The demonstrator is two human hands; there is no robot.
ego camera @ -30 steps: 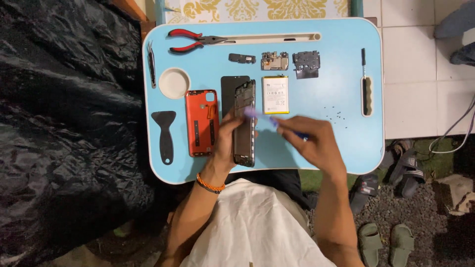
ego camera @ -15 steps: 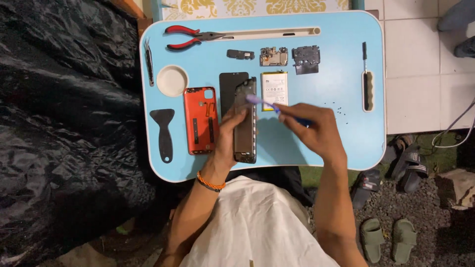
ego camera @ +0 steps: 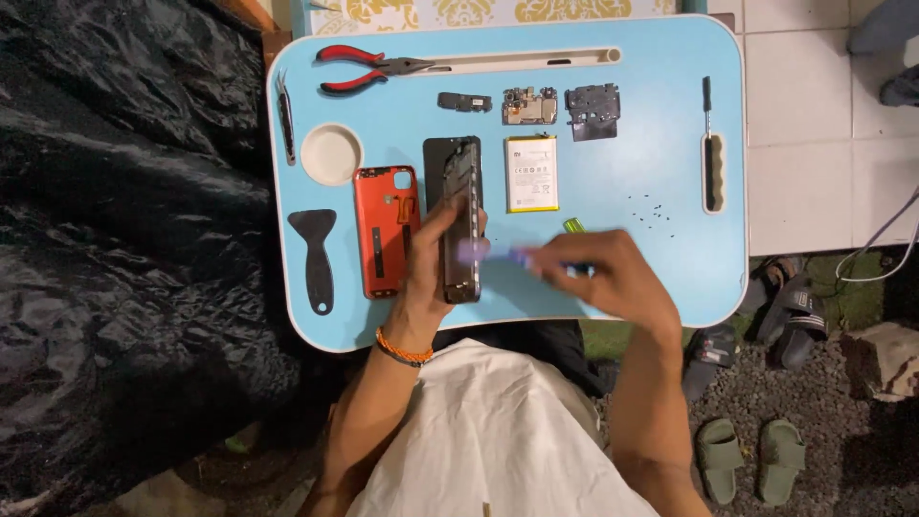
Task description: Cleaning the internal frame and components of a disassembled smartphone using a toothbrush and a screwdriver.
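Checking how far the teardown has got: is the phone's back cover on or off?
Off. The orange back cover lies flat on the blue tray, beside the phone that the left hand holds.

Your left hand [ego camera: 431, 273] steadies the black opened phone frame [ego camera: 460, 215] on the light-blue plastic lap table [ego camera: 661, 172]. Your right hand [ego camera: 613, 278] holds a blurred purple-tipped tool [ego camera: 483, 253] against it, beside the orange phone back cover [ego camera: 385, 230].

Bare tray [ego camera: 651, 144] right of battery [ego camera: 532, 173]; orange back cover [ego camera: 386, 231] crowds left.
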